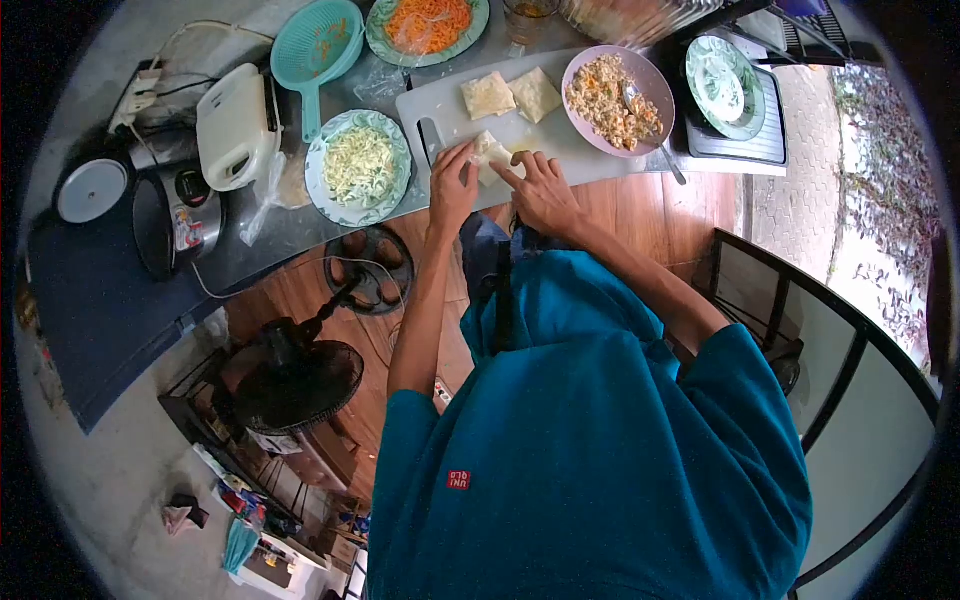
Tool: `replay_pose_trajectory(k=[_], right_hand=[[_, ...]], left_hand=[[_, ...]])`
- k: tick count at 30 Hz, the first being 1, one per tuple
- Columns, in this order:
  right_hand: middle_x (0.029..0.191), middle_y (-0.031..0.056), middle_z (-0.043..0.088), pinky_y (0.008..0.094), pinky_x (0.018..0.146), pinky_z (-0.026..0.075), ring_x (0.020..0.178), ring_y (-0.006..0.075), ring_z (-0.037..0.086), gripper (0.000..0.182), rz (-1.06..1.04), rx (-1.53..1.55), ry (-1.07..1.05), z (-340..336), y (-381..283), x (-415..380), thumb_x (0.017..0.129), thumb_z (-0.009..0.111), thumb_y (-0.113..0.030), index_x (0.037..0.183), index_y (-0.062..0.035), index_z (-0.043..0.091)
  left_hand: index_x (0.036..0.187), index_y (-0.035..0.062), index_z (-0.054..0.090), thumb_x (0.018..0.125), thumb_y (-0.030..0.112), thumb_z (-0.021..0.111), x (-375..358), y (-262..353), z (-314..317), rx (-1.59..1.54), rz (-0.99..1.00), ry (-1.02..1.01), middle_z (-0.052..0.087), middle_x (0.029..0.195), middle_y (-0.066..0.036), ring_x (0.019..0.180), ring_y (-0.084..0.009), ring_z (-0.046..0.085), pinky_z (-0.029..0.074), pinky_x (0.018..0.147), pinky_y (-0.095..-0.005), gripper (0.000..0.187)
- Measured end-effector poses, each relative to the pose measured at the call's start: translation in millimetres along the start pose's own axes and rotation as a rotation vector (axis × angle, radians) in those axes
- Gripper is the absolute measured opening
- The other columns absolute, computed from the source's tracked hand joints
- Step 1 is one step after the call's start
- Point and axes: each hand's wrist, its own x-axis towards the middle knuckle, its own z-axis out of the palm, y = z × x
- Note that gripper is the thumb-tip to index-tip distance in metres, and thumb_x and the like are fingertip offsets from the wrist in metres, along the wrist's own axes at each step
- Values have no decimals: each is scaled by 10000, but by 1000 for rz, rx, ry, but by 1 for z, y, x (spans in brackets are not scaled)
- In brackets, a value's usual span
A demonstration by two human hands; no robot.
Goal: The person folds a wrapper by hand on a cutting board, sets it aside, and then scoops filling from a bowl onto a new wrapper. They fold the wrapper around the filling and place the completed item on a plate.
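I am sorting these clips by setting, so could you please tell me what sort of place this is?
Probably a home kitchen counter: a cutting board with folded wrappers under both hands, plates of shredded vegetables, and a rice cooker.

Grey counter: white cutting board near front edge, cabbage plate, sandwich maker, rice cooker at left end.

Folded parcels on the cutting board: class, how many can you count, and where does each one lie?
3. Two parcels lie side by side at the far edge of the board. The third is under both hands, left hand and right hand. None seems hidden.
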Motion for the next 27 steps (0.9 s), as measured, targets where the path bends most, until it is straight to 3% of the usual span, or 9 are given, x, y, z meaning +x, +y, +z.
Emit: replay_pose_trajectory(k=[4,6,16,25,27], right_hand=[[1146,114,496,372,818,381,1046,263,463,782,-11,-33,-11,3,-3,8,644,789,-339,1353,-145,522],[1156,138,499,386,801,380,1012,281,475,627,-3,8,34,4,-6,10,765,544,-80,1384,-163,480],[1157,143,503,377,770,379,1007,268,488,615,-25,-133,47,13,-7,16,760,568,-123,1368,-102,480],[1221,118,504,413,852,374,1086,271,487,576,35,31,89,7,-11,6,785,549,-111,1357,-96,482],[1292,90,490,402,884,373,1136,232,464,617,-19,-30,57,11,-13,-2,762,665,-240,1340,-99,499]], left_hand=[[1156,-15,636,876,64,592,1,3,0,12,0,13,625,1176,-155,1108,-322,560,450,961,-401,294],[1135,-22,643,863,47,594,0,4,0,8,5,31,630,1170,-155,1099,-319,567,454,957,-401,285],[1079,-17,671,849,23,593,3,1,0,-19,22,88,668,1101,-158,1036,-324,621,483,921,-383,246],[1067,-8,682,885,50,587,3,0,0,-19,-3,80,675,1077,-154,1024,-316,625,488,902,-381,214],[1067,-6,682,885,47,584,3,0,1,-15,2,90,675,1071,-154,1019,-315,623,486,902,-381,214]])
